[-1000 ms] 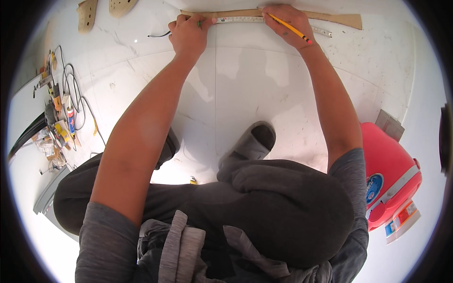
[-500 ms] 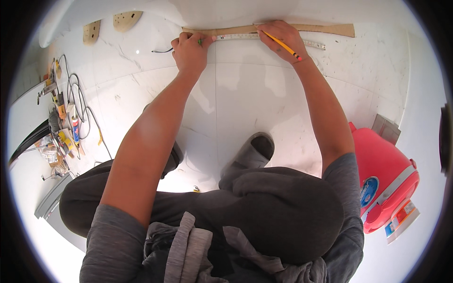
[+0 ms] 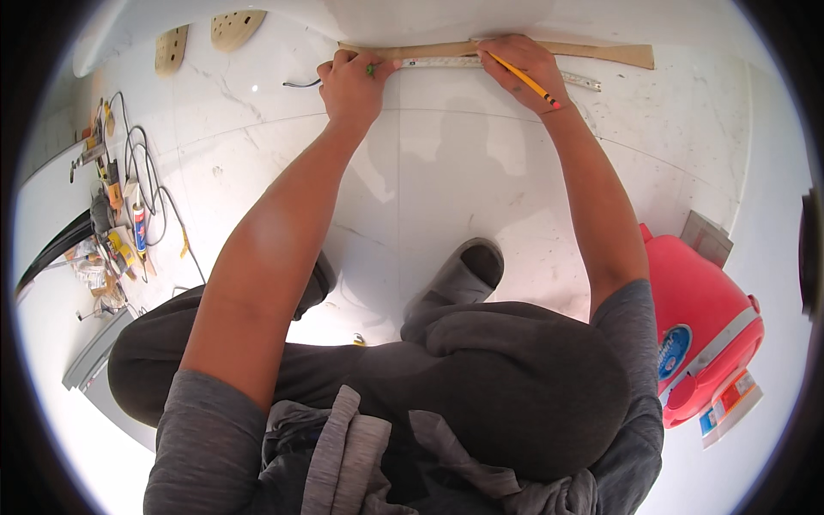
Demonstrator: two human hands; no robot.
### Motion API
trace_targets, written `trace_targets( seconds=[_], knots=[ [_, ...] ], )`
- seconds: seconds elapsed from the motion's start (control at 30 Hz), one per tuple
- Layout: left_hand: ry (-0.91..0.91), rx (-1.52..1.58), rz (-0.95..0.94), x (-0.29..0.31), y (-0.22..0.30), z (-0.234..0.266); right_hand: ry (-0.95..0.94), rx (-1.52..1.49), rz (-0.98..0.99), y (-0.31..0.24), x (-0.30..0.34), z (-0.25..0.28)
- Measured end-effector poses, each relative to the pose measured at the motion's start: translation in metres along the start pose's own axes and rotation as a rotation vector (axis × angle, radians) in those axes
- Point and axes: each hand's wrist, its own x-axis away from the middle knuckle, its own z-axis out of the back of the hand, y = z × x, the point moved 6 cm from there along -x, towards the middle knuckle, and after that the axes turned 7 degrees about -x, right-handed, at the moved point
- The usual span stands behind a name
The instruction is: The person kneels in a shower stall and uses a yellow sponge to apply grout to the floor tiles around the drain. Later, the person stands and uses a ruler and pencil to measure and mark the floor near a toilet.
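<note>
A long, narrow brown strip (image 3: 601, 53), perhaps cardboard, lies on the floor at the far side. Along its near edge runs a pale measuring tape (image 3: 446, 63) with printed marks. My left hand (image 3: 352, 90) presses thumb and fingers on the strip and the tape's left end; a small green thing shows at its fingers. Between the fingers of my right hand (image 3: 524, 73) is a yellow pencil (image 3: 528, 79), its pink eraser toward my wrist. The pencil's point meets the strip near its middle, though the fingers partly hide it. A thin dark cord (image 3: 300, 84) pokes out left of my left hand.
Tools, a sealant tube (image 3: 139, 227) and a looped black cable (image 3: 142, 163) lie at the left. Beige perforated clogs (image 3: 232, 30) sit at the far left. A red container (image 3: 699, 300) stands right, beside a grey flat piece (image 3: 706, 239). My slippered foot (image 3: 463, 266) is in the middle.
The scene sits slightly further right in the picture. Both hands keep nearly the same places along the strip, and the pencil stays in my right hand.
</note>
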Motion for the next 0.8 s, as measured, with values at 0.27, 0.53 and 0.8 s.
trace_targets(
  seconds=[0.27, 0.53, 0.8],
  knots=[
    [-0.004, -0.005, 0.001, 0.0002, 0.0007, 0.0005, 0.033, -0.021, 0.074, -0.0049, -0.0044, 0.0012],
    [-0.010, 0.004, 0.006, -0.0003, -0.0003, 0.0003, 0.022, -0.003, 0.069, -0.0057, -0.0047, 0.0009],
    [-0.060, 0.016, 0.018, -0.0011, 0.0014, 0.0022, -0.026, 0.016, 0.070, -0.0068, -0.0040, -0.0008]
  ],
)
